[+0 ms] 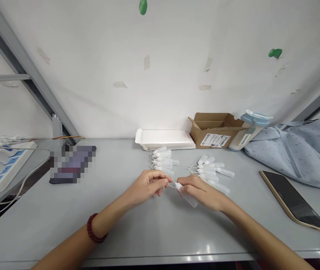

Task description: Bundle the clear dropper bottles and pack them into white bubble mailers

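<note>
My right hand (202,191) is closed around a translucent white needle-tip squeeze bottle (190,199), held tilted above the table. The bottle's thin metal needle (173,180) points up and left, toward my left hand (150,185). The fingers of that hand are pinched on what looks like the bottle's small white cap, mostly hidden by the fingertips. A thin loop runs between cap and bottle neck. Just beyond my left hand lies a pile of similar bottles (164,162). Another group of bottles (207,168) is spread behind my right hand.
A stack of white padded envelopes (165,138) and an open cardboard box (214,131) stand against the wall. Right of them are a blue-lidded cup (247,131), a blue cloth bag (292,150) and a phone (292,200). A power strip (6,168) with cables is at left.
</note>
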`<state>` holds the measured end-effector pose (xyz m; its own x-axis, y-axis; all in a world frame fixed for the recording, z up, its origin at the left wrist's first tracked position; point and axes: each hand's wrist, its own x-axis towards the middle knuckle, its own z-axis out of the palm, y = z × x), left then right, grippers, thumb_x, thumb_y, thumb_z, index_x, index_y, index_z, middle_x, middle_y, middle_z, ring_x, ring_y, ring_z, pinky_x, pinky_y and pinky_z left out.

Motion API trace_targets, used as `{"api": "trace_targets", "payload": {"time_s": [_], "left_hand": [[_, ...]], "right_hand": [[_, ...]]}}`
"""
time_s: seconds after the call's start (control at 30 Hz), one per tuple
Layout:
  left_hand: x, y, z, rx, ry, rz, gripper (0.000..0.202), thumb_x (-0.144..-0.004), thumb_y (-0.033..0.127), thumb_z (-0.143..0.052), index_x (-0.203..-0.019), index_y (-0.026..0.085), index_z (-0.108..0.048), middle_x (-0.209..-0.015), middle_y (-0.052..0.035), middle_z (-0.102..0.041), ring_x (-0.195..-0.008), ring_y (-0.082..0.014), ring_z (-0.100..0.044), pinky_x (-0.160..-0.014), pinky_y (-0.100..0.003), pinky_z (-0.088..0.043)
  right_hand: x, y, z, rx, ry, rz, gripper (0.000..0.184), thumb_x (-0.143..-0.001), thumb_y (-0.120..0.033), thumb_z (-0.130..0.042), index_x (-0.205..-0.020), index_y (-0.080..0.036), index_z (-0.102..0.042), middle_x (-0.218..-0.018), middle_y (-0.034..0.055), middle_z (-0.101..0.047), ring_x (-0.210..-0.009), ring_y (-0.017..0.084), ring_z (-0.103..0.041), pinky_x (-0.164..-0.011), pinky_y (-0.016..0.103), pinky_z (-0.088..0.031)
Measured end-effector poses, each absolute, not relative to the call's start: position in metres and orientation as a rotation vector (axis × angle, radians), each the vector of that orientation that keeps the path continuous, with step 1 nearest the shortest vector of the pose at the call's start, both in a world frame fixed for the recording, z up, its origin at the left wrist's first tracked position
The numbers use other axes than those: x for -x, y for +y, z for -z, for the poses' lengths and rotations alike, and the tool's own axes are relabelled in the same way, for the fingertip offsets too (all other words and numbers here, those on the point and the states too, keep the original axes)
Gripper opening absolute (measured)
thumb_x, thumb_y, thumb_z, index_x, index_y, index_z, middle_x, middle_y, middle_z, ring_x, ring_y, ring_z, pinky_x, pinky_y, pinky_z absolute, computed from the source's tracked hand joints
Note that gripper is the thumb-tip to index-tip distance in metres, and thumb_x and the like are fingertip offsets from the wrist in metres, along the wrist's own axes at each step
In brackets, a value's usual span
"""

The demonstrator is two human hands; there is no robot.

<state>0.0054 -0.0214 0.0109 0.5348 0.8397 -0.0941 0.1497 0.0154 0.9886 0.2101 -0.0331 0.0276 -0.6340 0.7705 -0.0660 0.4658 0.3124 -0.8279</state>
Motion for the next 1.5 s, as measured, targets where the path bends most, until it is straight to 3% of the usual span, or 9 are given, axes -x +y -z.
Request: {"api": "trace_targets", "payload": {"time_s": [0.17,0.4,0.8,1.03,1.37,1.5], "left_hand": [[-0.008,-0.026,-0.013,-1.547,0.888,-0.632,0.024,-0.081,0.035,-0.051,-0.082,0.014,-0.065,-0.073,-0.0016,-0.057,-0.054,-0.0083,-0.045,-0.049,-0.022,-0.033],[-0.011,-0.029,-0.016,-1.613,0.898,-0.594,0.024,-0.082,0.034,-0.05,-0.069,0.016,-0.06,-0.057,0.0024,-0.05,-0.052,-0.0088,-0.044,-0.051,-0.021,-0.035],[-0.012,-0.032,-0.017,-1.627,0.929,-0.628,0.024,-0.082,0.033,-0.049,-0.072,0.015,-0.061,-0.063,0.0006,-0.053,-0.054,-0.0094,-0.046,-0.051,-0.02,-0.036],[-0.012,-0.033,-0.016,-1.635,0.941,-0.627,0.025,-0.083,0.033,-0.047,-0.068,0.016,-0.058,-0.054,0.0027,-0.046,-0.052,-0.0096,-0.044,-0.05,-0.021,-0.034],[-0.012,-0.034,-0.015,-1.676,0.921,-0.636,0.023,-0.084,0.028,-0.045,-0.07,0.016,-0.057,-0.067,0.0002,-0.053,-0.056,-0.0097,-0.046,-0.052,-0.021,-0.036],[-0.013,-0.035,-0.009,-1.962,0.969,-0.73,0.023,-0.086,0.022,-0.042,-0.071,0.016,-0.059,-0.066,-0.0008,-0.054,-0.058,-0.011,-0.045,-0.055,-0.022,-0.035]], "right_hand": [[-0.21,-0.034,-0.028,1.077,-2.232,-1.26,0.021,-0.081,-0.016,-0.034,-0.06,-0.018,-0.036,-0.057,-0.0053,-0.028,-0.053,0.009,-0.031,-0.051,0.023,-0.026],[-0.209,-0.034,-0.027,1.067,-2.255,-1.259,0.021,-0.081,-0.016,-0.033,-0.06,-0.018,-0.033,-0.057,-0.0054,-0.027,-0.054,0.009,-0.03,-0.052,0.023,-0.026],[-0.208,-0.034,-0.026,1.059,-2.269,-1.238,0.023,-0.081,-0.015,-0.033,-0.059,-0.019,-0.028,-0.056,-0.0058,-0.024,-0.052,0.008,-0.028,-0.051,0.024,-0.024],[-0.208,-0.034,-0.026,1.054,-2.263,-1.229,0.024,-0.081,-0.015,-0.033,-0.058,-0.019,-0.028,-0.056,-0.006,-0.024,-0.052,0.008,-0.027,-0.05,0.023,-0.024],[-0.207,-0.034,-0.027,1.063,-2.271,-1.228,0.024,-0.081,-0.013,-0.034,-0.058,-0.019,-0.026,-0.056,-0.0059,-0.022,-0.052,0.008,-0.025,-0.049,0.023,-0.022],[-0.207,-0.034,-0.025,1.065,-2.263,-1.228,0.025,-0.08,-0.014,-0.034,-0.058,-0.019,-0.024,-0.057,-0.0058,-0.021,-0.052,0.008,-0.024,-0.05,0.024,-0.022]]}}
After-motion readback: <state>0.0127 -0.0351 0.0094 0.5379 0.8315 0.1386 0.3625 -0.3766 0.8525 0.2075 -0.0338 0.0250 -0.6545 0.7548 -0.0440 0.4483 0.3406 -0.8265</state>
